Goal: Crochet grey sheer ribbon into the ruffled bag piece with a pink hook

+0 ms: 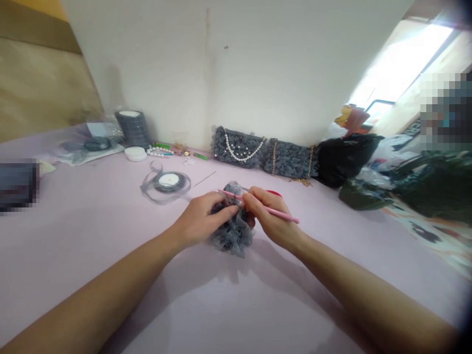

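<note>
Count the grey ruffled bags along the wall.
2: the pearl-strung bag on the left and the gold-chained bag beside it on the right. The black plastic bag could hide more.

The crochet hook (283, 215) looks smooth, like plastic; the ruffled piece (232, 235) is rough, of sheer ribbon-like cloth. Along the back edge of the matt table (73, 221) I see glossy pearl-like beads (240, 159), a shiny metal-looking chain (274, 156) and a black bag (344, 156) of crinkled, glossy plastic.
</note>
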`<state>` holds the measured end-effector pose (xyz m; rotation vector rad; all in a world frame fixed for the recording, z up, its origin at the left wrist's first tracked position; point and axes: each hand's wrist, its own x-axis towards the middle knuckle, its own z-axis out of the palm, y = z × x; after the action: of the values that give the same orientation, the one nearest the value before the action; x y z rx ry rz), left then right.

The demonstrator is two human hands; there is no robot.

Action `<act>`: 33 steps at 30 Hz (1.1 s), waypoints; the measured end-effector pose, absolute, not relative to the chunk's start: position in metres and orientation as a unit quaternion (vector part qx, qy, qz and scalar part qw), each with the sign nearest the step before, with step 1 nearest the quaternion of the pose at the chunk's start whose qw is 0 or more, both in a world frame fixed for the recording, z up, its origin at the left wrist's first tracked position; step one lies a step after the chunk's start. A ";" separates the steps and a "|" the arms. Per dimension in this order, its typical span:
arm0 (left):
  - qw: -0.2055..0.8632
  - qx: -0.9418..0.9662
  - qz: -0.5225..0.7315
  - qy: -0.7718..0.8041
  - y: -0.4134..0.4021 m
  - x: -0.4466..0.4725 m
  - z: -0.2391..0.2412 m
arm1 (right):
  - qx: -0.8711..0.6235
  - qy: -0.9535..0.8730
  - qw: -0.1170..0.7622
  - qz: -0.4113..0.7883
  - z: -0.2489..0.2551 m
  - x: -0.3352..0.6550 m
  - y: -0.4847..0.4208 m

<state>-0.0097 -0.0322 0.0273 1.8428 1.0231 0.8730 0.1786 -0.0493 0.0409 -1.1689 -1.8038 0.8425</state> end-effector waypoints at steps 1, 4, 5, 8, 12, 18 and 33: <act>0.397 0.748 0.352 0.399 -0.029 -0.014 0.030 | -0.456 -0.717 0.414 0.328 0.040 0.179 -0.048; 0.332 0.780 0.349 0.399 -0.017 -0.030 0.038 | -0.441 -0.724 0.431 0.308 0.038 0.182 -0.046; 0.314 0.783 0.353 0.405 -0.014 -0.035 0.040 | -0.439 -0.726 0.434 0.304 0.037 0.182 -0.046; 0.337 0.759 0.386 0.403 -0.012 -0.041 0.042 | -0.433 -0.729 0.438 0.299 0.037 0.184 -0.047; 0.487 0.693 0.384 0.368 -0.016 -0.036 0.038 | -0.426 -0.729 0.446 0.298 0.037 0.185 -0.048; 0.617 0.606 0.375 0.334 -0.020 -0.026 0.030 | -0.423 -0.753 0.429 0.264 0.034 0.189 -0.045; 0.633 0.613 0.373 0.291 -0.024 -0.020 0.027 | -0.383 -0.779 0.417 0.269 0.030 0.198 -0.038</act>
<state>-0.0197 -0.0239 0.0273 1.4025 0.6648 0.8527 0.1983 -0.0378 0.0302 -0.9621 -1.9563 0.6742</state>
